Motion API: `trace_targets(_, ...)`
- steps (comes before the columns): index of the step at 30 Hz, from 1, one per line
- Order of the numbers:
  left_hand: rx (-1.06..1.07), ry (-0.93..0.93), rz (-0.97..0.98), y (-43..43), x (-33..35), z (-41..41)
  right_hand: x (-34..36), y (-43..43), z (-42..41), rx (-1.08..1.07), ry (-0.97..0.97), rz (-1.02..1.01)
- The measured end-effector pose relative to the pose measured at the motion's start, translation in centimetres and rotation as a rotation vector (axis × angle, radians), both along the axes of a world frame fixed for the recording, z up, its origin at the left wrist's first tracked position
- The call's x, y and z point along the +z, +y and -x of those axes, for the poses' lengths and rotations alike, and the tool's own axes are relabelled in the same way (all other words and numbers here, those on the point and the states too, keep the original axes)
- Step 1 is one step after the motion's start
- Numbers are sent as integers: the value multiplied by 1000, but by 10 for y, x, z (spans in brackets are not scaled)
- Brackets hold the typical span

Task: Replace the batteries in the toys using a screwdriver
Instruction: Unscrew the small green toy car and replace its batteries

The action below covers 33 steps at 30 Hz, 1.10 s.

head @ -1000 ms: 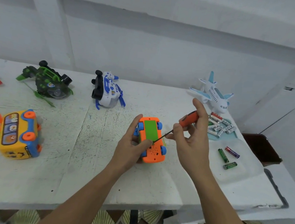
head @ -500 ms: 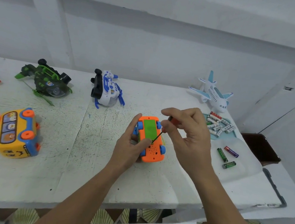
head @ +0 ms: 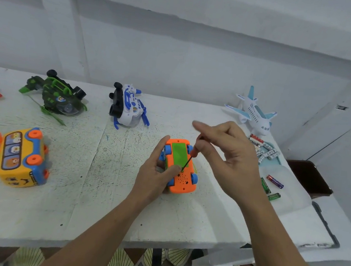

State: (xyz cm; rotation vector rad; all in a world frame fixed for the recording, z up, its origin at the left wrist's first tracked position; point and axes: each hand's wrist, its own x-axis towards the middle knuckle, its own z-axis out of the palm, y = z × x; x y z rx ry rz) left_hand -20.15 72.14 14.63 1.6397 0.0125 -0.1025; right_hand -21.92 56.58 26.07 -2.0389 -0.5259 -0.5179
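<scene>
An orange toy car (head: 183,180) lies upside down on the white table (head: 101,201), its green battery cover facing up. My left hand (head: 154,174) grips the car's left side, thumb resting at the cover's lower edge. My right hand (head: 228,158) holds a small orange-handled screwdriver (head: 190,158) between its fingers, index finger raised. The thin black shaft slants down and its tip meets the green cover near my left thumb. Most of the handle is hidden in my fingers.
A yellow bus toy (head: 22,157) sits at left, a green helicopter toy (head: 56,97) and a white-blue one (head: 127,107) behind. A white airplane (head: 253,113) stands far right, above a blue tray of batteries (head: 266,153) and three loose batteries (head: 270,186). A dark bin (head: 309,178) sits beyond the edge.
My right hand has swung left and rolled over the screwdriver, so the handle now sits steeper and mostly hidden in my fingers. The tip stays on the cover; my left hand keeps its hold.
</scene>
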Motion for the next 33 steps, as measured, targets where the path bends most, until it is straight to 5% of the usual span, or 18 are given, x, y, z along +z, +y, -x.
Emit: trace_targets(33, -10, 1, 77, 1, 5, 3, 1, -1, 12, 47, -22, 20)
